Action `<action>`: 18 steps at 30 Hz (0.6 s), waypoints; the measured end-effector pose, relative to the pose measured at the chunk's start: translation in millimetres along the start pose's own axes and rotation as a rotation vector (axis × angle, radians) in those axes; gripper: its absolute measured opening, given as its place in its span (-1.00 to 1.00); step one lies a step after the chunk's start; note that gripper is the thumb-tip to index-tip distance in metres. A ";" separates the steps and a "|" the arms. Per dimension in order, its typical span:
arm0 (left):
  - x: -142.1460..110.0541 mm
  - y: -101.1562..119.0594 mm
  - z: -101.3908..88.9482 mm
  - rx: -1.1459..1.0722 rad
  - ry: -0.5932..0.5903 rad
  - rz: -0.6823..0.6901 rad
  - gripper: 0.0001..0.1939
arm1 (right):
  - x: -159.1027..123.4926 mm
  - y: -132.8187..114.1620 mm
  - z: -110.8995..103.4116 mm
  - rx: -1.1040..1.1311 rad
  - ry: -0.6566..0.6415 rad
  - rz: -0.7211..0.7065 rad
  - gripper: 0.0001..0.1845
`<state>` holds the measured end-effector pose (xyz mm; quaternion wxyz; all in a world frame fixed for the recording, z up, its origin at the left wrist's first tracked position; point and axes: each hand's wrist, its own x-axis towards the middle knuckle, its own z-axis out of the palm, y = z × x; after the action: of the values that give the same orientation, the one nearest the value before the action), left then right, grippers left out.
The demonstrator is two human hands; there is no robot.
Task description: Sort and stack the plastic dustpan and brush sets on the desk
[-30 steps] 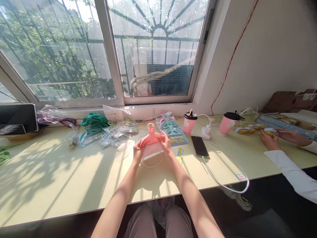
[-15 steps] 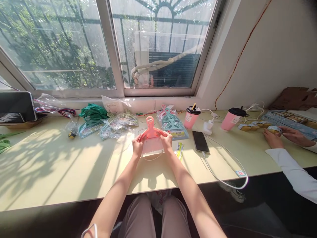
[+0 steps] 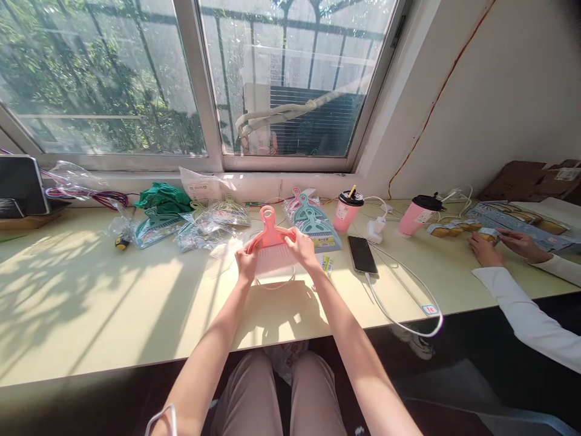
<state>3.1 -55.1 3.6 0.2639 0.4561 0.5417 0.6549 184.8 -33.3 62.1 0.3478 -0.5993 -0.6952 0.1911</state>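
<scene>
Strong daylight entered through the window (image 3: 201, 85), casting dappled shadows (image 3: 49, 278) across the table (image 3: 190, 303). Glare hazed the panes (image 3: 104, 79); the floor (image 3: 463, 357) was dim; wide-angle distortion stretched the edges.

A metal-framed window (image 3: 290, 79), barred outside, stands behind the back edge of a pale yellow table (image 3: 91, 327). Sunlight streaks the surface, with leafy shadows (image 3: 59, 290) on its left part. Right of the window, a greyish-white wall (image 3: 494, 91) rises; below the front edge lies dark floor (image 3: 454, 378).
</scene>
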 end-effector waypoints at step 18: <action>2.5 -3.7 -0.3 -0.053 0.021 0.062 -0.56 | 13.5 -49.8 6.7 0.268 0.018 -0.075 -0.51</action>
<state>1.2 -52.2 0.9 0.2497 0.4586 0.5124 0.6817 144.7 -29.6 94.9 0.4377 -0.5230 -0.6821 0.2637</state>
